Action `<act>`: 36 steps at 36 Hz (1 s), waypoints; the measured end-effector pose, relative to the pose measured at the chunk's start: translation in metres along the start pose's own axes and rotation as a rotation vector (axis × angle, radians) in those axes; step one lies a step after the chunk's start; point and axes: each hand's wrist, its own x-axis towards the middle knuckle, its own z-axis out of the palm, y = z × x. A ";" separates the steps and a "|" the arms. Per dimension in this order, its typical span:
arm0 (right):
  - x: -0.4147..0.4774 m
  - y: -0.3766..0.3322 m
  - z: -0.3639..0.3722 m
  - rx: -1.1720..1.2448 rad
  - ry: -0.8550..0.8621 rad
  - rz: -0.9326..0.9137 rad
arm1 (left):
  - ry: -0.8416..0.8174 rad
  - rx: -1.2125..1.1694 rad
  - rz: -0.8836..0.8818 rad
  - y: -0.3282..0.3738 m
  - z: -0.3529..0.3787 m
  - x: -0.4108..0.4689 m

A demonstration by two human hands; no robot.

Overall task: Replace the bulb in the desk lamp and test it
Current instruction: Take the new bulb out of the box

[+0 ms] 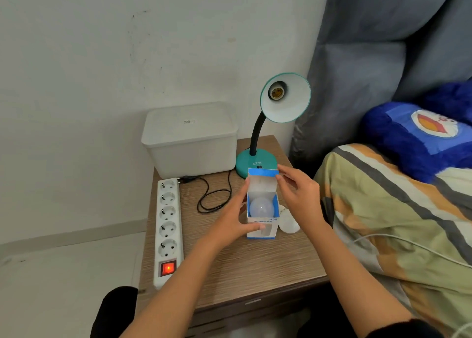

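Note:
A teal desk lamp (256,162) stands at the back of the wooden bedside table (245,263); its shade (287,102) faces me and the socket (277,91) holds no bulb. A blue and white bulb box (263,229) stands upright in front of the lamp, its top flap raised, with a white bulb (261,207) visible inside. My left hand (233,218) grips the box's left side. My right hand (297,193) pinches the raised flap at its right corner. Another white bulb (288,221) lies on the table just right of the box, partly behind my right hand.
A white power strip (167,229) with a lit red switch (168,268) lies along the table's left edge. The lamp's black cord (213,197) loops beside it, its plug lying loose. A white lidded bin (190,139) sits at the back left. A bed with a striped cover (398,222) borders the right.

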 end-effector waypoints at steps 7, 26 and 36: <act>-0.030 -0.006 -0.004 0.004 0.062 -0.058 | 0.002 0.005 -0.039 -0.003 0.000 0.001; -0.005 -0.020 0.016 -0.359 -0.636 0.198 | -0.002 0.050 -0.040 -0.005 0.001 -0.003; 0.006 -0.033 0.018 -0.433 -0.727 0.265 | 0.009 0.063 -0.043 -0.006 0.001 -0.002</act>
